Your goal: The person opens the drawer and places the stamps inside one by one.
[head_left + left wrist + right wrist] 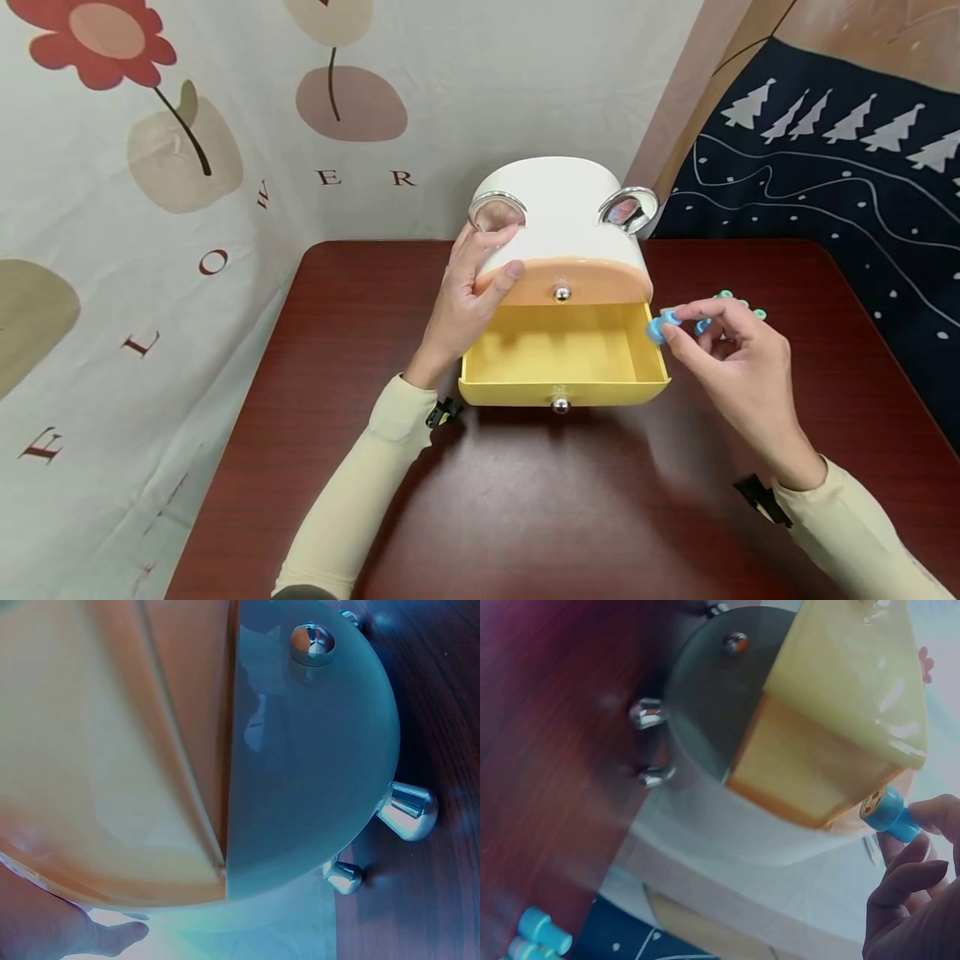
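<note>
A white storage box (558, 196) with two round silver-rimmed ears stands at the table's back. Its yellow lower drawer (562, 394) is pulled out; the orange upper drawer (592, 283) is closed. My left hand (468, 300) rests on the box's upper left side, with the thumb against the front and a finger along the top. Beside the yellow drawer's right wall, my right hand (738, 358) pinches a small blue toy stamp (660, 327) between thumb and forefinger. A patterned round face shows on the stamp (885, 808) in the right wrist view.
More small stamps (702, 327) lie on the table behind my right hand, partly hidden; some have green rings (761, 314). The dark red table (525, 517) meets a patterned curtain (450, 100) at the back. Silver feet (409, 811) hold up the box.
</note>
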